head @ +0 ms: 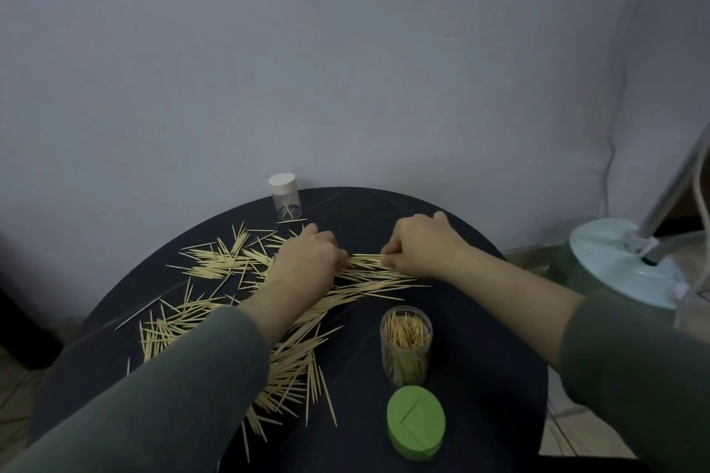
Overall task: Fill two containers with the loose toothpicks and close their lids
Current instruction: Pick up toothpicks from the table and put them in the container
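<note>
left hand [305,261] and right hand [417,248] both curled, apparently pinching one toothpick bundle [365,261] mid-table | loose toothpicks [215,261] scattered left | open jar [406,346] partly filled, green lid [416,422] in front | capped jar [285,197] at far edge

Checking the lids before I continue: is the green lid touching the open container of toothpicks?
Apart. The head view shows a strip of dark table between the green lid and the open container.

No readable text, label, brand, number or sign anywhere in view.
</note>
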A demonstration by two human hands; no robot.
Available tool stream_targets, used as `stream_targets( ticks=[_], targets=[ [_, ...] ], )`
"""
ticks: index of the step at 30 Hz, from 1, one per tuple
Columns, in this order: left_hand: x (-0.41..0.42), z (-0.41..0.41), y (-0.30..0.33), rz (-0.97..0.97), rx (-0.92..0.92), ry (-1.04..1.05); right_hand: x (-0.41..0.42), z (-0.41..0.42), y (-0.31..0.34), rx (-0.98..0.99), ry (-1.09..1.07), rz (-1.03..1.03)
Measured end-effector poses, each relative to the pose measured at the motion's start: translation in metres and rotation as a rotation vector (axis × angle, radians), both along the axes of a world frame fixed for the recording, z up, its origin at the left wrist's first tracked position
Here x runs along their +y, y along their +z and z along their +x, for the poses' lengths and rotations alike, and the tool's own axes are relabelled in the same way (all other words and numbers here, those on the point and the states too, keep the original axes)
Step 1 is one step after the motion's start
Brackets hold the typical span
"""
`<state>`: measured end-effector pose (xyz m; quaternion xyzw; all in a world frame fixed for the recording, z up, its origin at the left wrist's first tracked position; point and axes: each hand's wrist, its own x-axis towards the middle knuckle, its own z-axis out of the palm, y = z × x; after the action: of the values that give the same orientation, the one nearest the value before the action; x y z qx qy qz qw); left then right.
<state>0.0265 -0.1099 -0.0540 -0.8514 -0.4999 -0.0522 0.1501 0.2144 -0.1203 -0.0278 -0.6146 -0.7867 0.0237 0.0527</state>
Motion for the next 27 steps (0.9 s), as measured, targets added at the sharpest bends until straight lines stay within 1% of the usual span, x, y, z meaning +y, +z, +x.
stream_targets(
  ticks=[6,10,16,24,27],
  targets=[
    [-0.016,-0.002,0.006,0.043,-0.123,0.004,-0.022,0.006,0.002,0.175,-0.041,-0.011],
    [-0.023,-0.004,0.007,-0.017,-0.271,0.067,-0.031,0.008,0.000,0.246,-0.059,0.000],
    [-0.033,-0.014,0.001,-0.092,-0.457,0.128,-0.037,0.010,-0.003,0.288,-0.047,0.055],
    [-0.045,-0.016,0.001,-0.284,-0.853,0.180,-0.045,0.010,-0.002,0.331,-0.009,0.038],
    [-0.050,-0.012,0.012,-0.370,-1.050,0.155,-0.045,0.008,0.001,0.413,-0.015,0.035]
  ],
)
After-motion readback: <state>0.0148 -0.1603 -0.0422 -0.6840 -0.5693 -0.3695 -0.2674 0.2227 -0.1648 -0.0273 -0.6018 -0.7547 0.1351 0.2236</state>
